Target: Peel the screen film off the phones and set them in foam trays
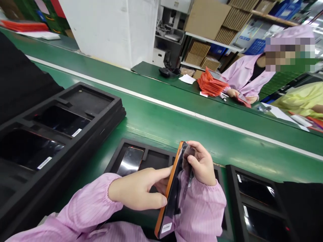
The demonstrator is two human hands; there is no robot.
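Orange-edged phone (176, 191) held up at a slant over the middle tray (151, 147), dark glossy face turned toward the right hand (203, 164), white label (166, 227) near its lower end. Left hand (141, 191) clamped on the orange side, thumb low on the edge, forefinger higher up; other fingers partly hidden. Right hand clamped on the upper end, thumb on the face, fingers around the top. Middle tray lies on the green bench (156, 124); a second phone (131, 159) sits in its left compartment. To the left, a stack of black trays (111, 112), two dark phones in the top one. To the right, another black tray (233, 195), two more inside. Across the bench, a co-worker in pink (252, 74) beside orange packets (210, 82).
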